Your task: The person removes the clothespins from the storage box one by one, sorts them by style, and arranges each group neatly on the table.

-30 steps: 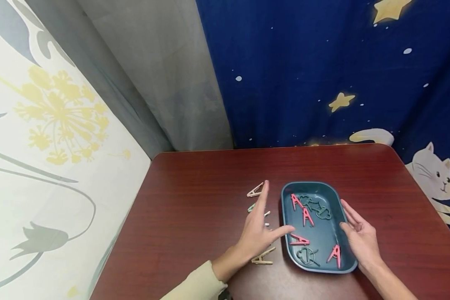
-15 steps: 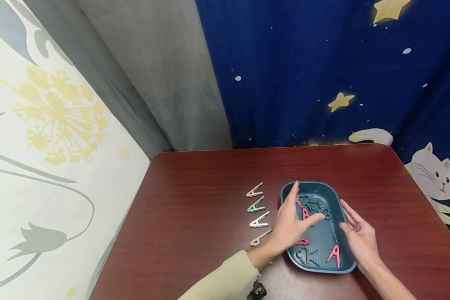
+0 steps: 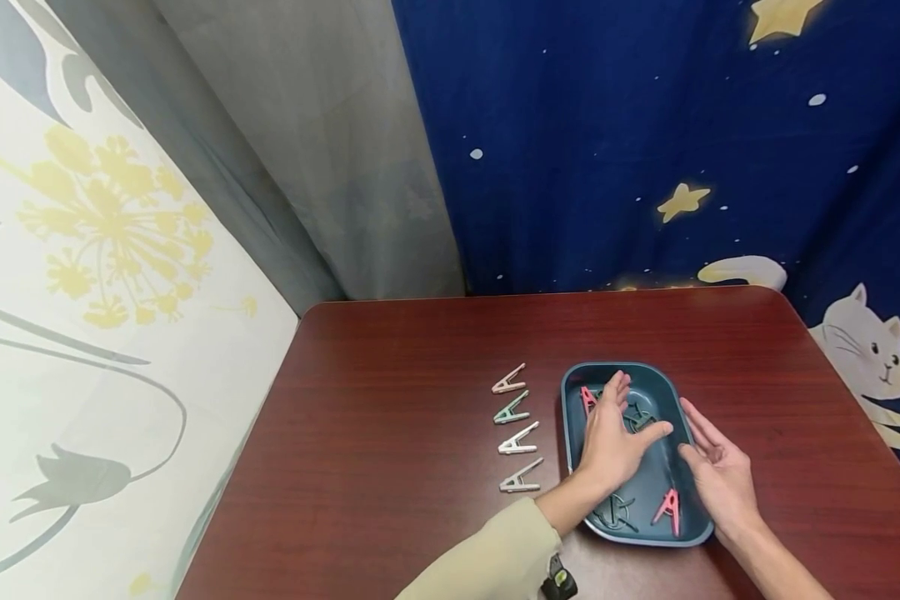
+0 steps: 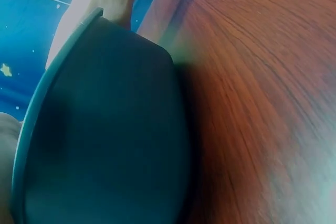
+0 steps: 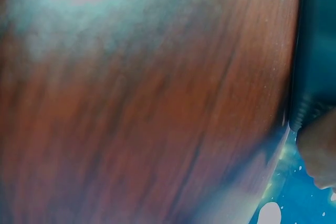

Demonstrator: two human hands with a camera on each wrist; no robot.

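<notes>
A dark teal tray (image 3: 648, 542) lies on the table. My right hand (image 3: 722, 483) holds its right side, with the thumb at the rim and the fingers along the outer wall. Inside, my left hand (image 3: 613, 442) is held over the middle, fingers extended and thumb spread apart. It covers part of the contents. A pink clothespin (image 3: 668, 510) lies at the near right, another pink clothespin (image 3: 588, 400) at the far left. Dark green figure-shaped clips (image 3: 613, 513) show near and behind the left hand. The tray's outer wall (image 4: 110, 129) fills much of the left wrist view.
Left of the tray, several clothespins form a column on the brown table (image 3: 390, 433): a pale pink clothespin (image 3: 508, 381) farthest, then a green clothespin (image 3: 512, 409), a white clothespin (image 3: 519, 440) and a greyish clothespin (image 3: 521, 477). Curtains hang behind the table.
My left hand has moved right, from above the column of clothespins to over the tray's middle. The column is uncovered, apart from a beige clothespin now behind the sleeve. The right hand stays put.
</notes>
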